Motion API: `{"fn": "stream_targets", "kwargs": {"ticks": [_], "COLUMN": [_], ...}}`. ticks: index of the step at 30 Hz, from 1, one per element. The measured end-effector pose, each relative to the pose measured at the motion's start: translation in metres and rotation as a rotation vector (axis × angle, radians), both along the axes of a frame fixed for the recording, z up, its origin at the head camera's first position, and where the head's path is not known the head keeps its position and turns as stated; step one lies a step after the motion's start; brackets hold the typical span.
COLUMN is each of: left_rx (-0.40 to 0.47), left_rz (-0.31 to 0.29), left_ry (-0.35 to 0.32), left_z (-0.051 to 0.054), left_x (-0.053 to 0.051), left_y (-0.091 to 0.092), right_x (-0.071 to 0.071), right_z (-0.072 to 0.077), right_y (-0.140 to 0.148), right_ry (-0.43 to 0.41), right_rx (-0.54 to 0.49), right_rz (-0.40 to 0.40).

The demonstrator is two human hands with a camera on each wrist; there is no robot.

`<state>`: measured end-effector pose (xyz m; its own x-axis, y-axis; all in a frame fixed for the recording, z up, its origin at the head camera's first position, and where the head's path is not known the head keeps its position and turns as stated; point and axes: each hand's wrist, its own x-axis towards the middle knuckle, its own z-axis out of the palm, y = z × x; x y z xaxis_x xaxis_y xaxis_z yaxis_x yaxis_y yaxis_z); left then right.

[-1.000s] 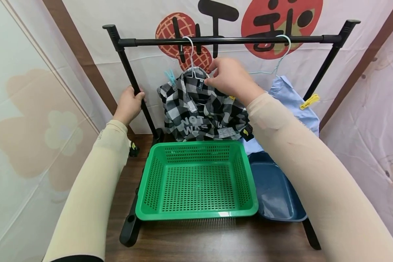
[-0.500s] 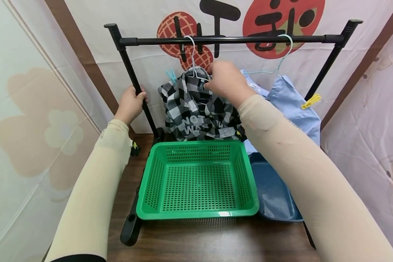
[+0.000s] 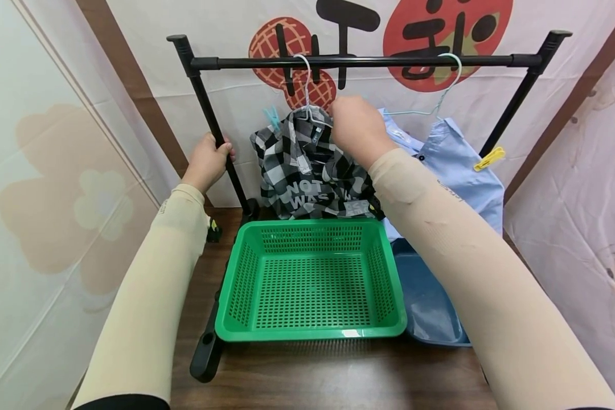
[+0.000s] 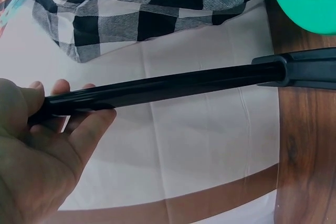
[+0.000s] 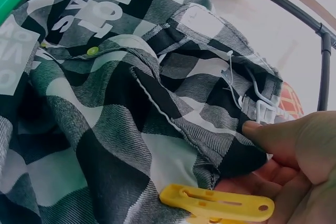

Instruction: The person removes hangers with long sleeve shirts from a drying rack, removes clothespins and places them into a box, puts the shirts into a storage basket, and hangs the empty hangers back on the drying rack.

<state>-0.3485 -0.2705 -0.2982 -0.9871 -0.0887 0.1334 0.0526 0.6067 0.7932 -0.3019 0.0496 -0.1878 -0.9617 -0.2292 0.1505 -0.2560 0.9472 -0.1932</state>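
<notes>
My left hand point(image 3: 206, 162) grips the left black post point(image 4: 173, 87) of a clothes rack, fingers and thumb wrapped round it. A black-and-white checked shirt point(image 3: 307, 165) hangs from the rack's bar on a white hanger point(image 3: 307, 85). At its collar, my right hand point(image 3: 359, 128) pinches the fabric; the right wrist view has the thumb point(image 5: 273, 140) on top and fingers below. Just under those fingers a yellow clothespin point(image 5: 215, 203) is clipped to the shirt. A light blue clothespin point(image 3: 273, 118) sits on the shirt's left shoulder.
In front of the shirt stands a green perforated basket point(image 3: 312, 335). A blue basin point(image 3: 430, 302) is to its right, partly behind my right arm. A light blue shirt point(image 3: 456, 171) with another yellow clothespin point(image 3: 489, 159) hangs on a second hanger point(image 3: 443, 102).
My right hand has come slightly left to the checked shirt's collar, its fingers drawing in on the fabric. The left hand keeps its grip on the post. The view has shifted a little.
</notes>
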Motion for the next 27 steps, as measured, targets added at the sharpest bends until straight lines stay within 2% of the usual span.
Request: {"fn": "stream_targets", "kwargs": {"ticks": [7, 17, 27], "left_rx": [-0.002, 0.06, 0.012], "left_rz": [0.001, -0.01, -0.006], "left_ry": [-0.01, 0.005, 0.013], "left_z": [0.0, -0.001, -0.003], "left_x": [0.0, 0.0, 0.0], "left_y": [0.0, 0.002, 0.0], "right_x": [-0.004, -0.007, -0.005], "right_z": [-0.005, -0.004, -0.003], "right_y": [0.001, 0.008, 0.014], "right_ry": [0.043, 0.102, 0.178], "right_rx": [0.051, 0.042, 0.06], "right_rz": [0.002, 0.005, 0.011]}}
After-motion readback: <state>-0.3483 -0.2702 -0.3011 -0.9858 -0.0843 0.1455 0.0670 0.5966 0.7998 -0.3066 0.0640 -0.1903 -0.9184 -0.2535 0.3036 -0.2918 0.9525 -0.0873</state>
